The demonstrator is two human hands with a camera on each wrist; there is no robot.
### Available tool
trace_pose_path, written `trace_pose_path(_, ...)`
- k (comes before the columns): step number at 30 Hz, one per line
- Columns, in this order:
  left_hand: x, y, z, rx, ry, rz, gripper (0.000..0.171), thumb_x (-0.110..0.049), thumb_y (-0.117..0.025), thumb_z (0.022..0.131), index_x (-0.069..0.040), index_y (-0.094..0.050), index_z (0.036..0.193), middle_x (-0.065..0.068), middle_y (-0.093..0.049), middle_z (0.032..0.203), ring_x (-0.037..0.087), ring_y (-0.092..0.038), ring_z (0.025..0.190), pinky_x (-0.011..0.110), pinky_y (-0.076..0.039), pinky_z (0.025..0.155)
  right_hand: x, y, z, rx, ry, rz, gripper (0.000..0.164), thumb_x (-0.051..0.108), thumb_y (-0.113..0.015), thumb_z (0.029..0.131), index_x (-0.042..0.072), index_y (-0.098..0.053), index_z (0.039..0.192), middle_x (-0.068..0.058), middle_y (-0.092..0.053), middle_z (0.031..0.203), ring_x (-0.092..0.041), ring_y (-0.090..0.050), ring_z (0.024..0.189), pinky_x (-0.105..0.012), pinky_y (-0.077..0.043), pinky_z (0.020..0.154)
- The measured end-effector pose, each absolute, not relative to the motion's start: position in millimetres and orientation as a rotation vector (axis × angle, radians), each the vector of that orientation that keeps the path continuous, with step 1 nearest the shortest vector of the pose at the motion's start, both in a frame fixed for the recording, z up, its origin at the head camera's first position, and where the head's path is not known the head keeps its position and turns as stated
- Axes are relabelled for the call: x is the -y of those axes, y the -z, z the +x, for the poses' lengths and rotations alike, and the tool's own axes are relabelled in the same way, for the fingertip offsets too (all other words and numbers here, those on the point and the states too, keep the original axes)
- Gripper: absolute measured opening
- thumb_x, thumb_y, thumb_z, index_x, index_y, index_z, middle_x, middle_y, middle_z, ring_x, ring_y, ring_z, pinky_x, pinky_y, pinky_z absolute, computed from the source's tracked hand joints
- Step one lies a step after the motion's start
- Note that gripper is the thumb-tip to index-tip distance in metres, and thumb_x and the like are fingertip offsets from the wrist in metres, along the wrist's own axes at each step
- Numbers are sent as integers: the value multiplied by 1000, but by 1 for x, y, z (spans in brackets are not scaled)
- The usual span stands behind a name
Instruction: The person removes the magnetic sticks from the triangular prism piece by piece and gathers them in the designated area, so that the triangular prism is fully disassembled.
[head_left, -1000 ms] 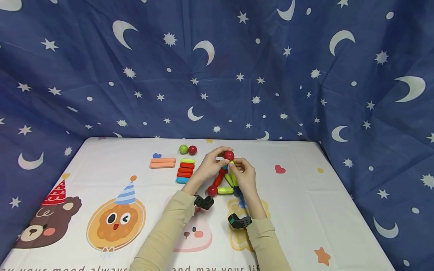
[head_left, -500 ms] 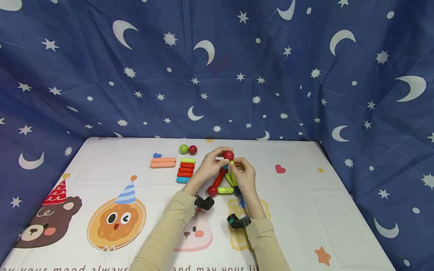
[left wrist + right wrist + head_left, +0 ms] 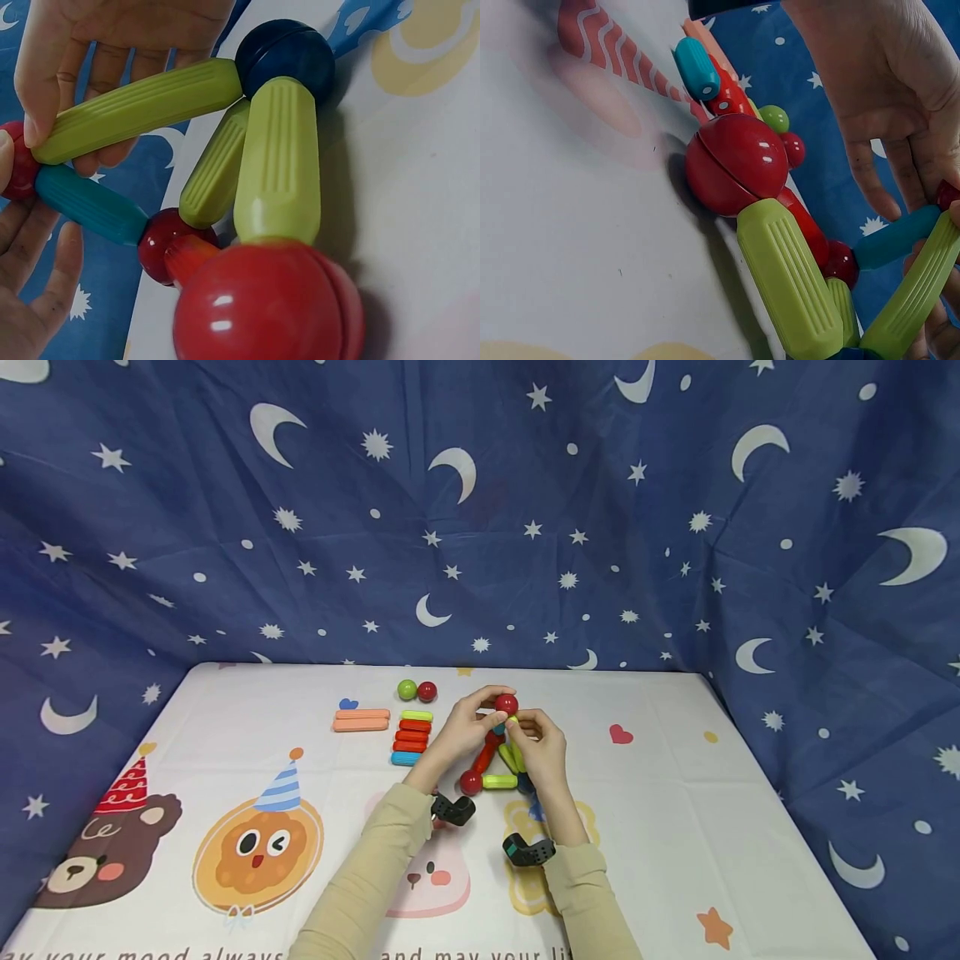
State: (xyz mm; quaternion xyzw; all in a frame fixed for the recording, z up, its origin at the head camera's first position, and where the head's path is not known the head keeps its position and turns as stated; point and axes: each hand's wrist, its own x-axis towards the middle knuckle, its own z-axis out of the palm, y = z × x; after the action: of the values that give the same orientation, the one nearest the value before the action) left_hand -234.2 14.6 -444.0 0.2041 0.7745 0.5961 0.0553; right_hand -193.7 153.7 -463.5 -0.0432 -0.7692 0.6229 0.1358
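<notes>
My left hand (image 3: 467, 723) pinches a red ball (image 3: 506, 704) at the top of a figure of magnetic rods and balls. My right hand (image 3: 543, 750) pinches the upper end of a long green rod (image 3: 142, 109), right against that ball. A teal rod (image 3: 91, 204) slants from the top ball down to a dark red ball (image 3: 840, 264). The green rod's other end meets a dark blue ball (image 3: 285, 60). Two more green rods join at the blue ball; one, a thick green rod (image 3: 789, 277), reaches a large red ball (image 3: 736, 163) at the near left corner.
Left of the figure lie a stack of short rods (image 3: 411, 737), a pair of orange rods (image 3: 361, 720), a green ball (image 3: 407, 690) and a loose red ball (image 3: 427, 692). A printed white cloth (image 3: 675, 827) covers the table, and a blue starry curtain (image 3: 480, 527) hangs behind.
</notes>
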Motion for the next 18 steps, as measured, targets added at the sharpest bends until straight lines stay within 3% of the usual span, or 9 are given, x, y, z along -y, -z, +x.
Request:
trace_pose_path(5, -16, 450, -238, -2341, -1830, 592, 37, -4, -58, 94, -4, -56, 130, 19, -61, 127, 32, -56, 118, 46, -48, 99, -155, 469, -197, 2225, -1799, -126, 17, 11, -70, 86, 2, -69, 100, -17, -68, 91, -6, -58, 75, -15, -49, 69)
trace_pose_path(18, -16, 453, -237, -2348, -1857, 566, 34, -10, -59, 94, -11, -59, 128, 13, -64, 120, 27, -58, 114, 42, -49, 98, -150, 452, -189, 2225, -1844, -118, 20, 5, -67, 87, -6, -66, 103, -27, -65, 95, -8, -56, 75, -12, -48, 66)
